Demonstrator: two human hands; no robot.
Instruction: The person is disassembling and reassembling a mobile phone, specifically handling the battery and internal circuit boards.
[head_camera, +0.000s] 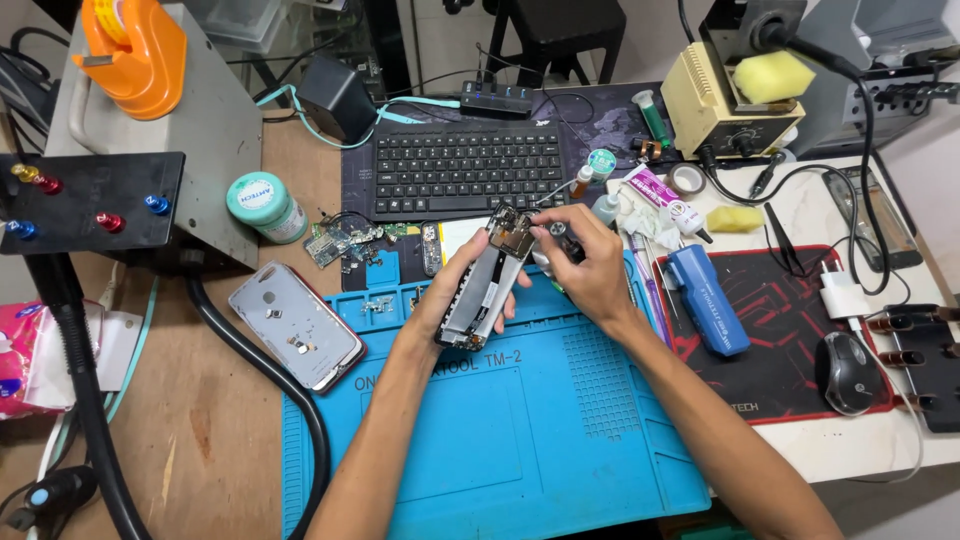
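Behind the right hand (590, 262), a screwdriver (556, 236) hides over the opened phone (488, 285).

A blue silicone work mat (520, 440) covers the near centre of the bench. To its left a phone back cover (297, 325) lies flat, with small loose parts resting on it. A black hose (270, 375) curves past its near side. Further left stands a grey box unit (190, 110) with an orange tape dispenser (130, 50) on top; a green-lidded jar (265, 205) stands just beside it. A black keyboard (468, 168) sits far centre. On the right, a red and black mouse pad (790, 330) carries a blue cylindrical tool (708, 298) and a dark mouse (846, 372). A beige soldering station (715, 105) bearing a yellow sponge (772, 76) stands far right.
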